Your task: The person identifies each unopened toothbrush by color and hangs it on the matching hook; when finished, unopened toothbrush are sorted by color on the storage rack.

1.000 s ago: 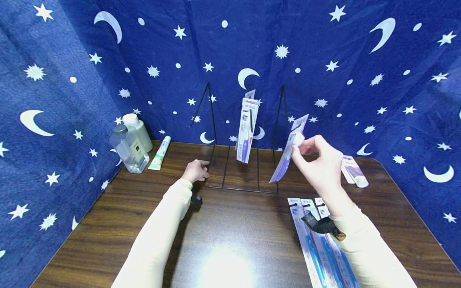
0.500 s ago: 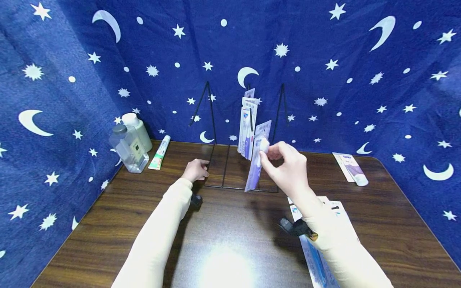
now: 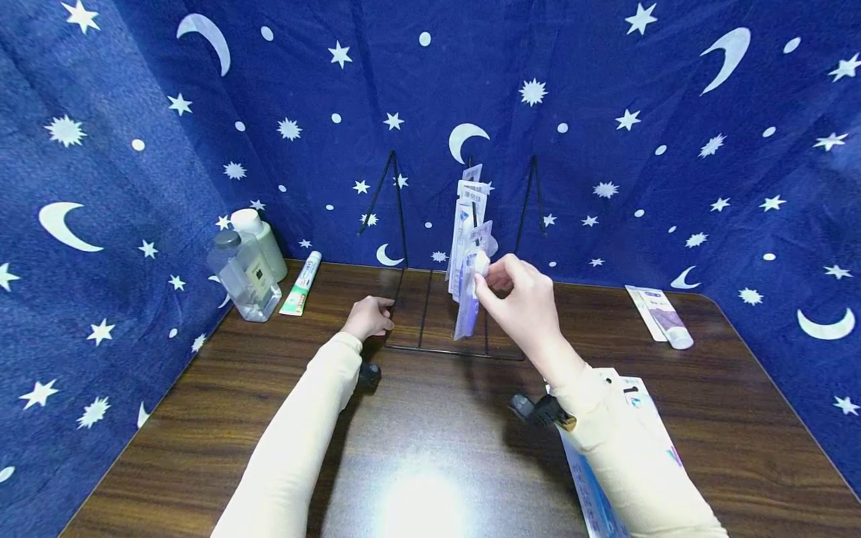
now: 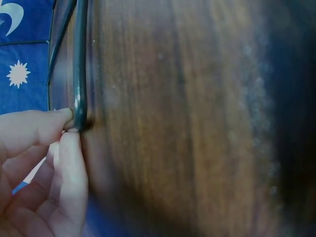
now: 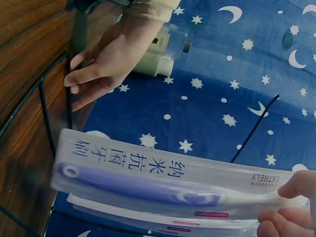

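Note:
My right hand (image 3: 528, 302) pinches a packaged purple toothbrush (image 3: 467, 317) near its white upper part, in front of the rack's middle hook. Several similar toothbrush packs (image 3: 458, 232) hang on that hook, just behind the held one. In the right wrist view the held pack (image 5: 128, 183) lies close over the hanging ones; whether its hole is on the hook cannot be made out. The black wire rack (image 3: 452, 353) stands against the cloth. With thumb and finger, my left hand (image 3: 367, 318) pinches the rack's base wire (image 4: 80, 74) at its left side.
Blue toothbrush packs (image 3: 592, 486) lie on the table under my right forearm. At the left stand a clear bottle (image 3: 245, 284) and a white-capped bottle (image 3: 267, 243), beside a green-and-white tube (image 3: 301, 285). A purple-and-white tube (image 3: 666, 317) lies far right. Starry blue cloth (image 3: 336, 164) walls the back.
My right hand has carried the purple toothbrush pack leftward from the rack's right side to the hanging packs. My left hand has stayed on the rack's base.

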### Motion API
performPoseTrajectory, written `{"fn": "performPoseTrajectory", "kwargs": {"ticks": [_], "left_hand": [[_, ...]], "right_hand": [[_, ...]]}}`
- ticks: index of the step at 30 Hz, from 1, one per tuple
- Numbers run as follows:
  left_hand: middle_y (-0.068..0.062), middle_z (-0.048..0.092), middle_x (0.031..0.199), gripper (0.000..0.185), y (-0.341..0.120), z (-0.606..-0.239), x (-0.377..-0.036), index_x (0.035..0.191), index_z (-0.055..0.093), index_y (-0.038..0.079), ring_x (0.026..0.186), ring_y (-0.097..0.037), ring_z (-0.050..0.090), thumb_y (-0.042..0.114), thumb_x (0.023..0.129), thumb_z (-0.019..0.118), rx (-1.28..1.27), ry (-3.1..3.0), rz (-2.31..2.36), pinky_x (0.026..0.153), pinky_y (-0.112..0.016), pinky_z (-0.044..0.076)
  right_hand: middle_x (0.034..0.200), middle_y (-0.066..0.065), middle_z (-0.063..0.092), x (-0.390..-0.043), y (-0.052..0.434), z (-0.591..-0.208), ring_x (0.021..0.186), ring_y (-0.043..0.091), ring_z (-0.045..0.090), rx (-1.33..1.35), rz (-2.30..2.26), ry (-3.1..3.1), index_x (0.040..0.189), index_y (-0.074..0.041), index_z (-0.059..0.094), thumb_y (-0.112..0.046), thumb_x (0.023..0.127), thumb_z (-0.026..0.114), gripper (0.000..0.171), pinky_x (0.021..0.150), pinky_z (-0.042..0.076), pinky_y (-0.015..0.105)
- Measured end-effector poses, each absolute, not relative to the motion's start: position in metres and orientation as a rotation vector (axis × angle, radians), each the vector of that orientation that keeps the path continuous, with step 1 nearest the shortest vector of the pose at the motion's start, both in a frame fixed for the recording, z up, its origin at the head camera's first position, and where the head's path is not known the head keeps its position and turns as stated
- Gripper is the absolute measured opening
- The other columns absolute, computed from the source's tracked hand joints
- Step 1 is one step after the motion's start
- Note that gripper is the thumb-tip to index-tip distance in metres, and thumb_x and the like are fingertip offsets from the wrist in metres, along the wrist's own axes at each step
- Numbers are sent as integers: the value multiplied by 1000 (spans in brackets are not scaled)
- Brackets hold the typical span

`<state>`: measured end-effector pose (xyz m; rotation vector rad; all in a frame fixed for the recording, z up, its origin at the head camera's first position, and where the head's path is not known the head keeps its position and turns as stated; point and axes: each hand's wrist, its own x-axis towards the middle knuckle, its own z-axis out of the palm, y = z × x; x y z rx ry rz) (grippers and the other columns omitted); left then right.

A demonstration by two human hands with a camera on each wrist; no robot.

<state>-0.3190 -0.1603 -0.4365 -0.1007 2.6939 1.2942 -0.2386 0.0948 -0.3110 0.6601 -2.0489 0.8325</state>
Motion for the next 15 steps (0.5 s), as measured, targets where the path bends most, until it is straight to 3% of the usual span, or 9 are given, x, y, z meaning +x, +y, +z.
{"fn": "performPoseTrajectory", "kwargs": {"ticks": [15], "left_hand": [[-4, 58, 80, 55, -160, -434, -318, 126, 60, -1, 53, -6, 55, -9, 72, 67, -88, 2725, 1247, 52, -17, 55]], "right_hand": [[68, 10, 67, -273, 88, -310, 61, 24, 62, 602, 810, -2136, 79, -1, 59, -12, 79, 69, 15, 58, 52, 36]]}}
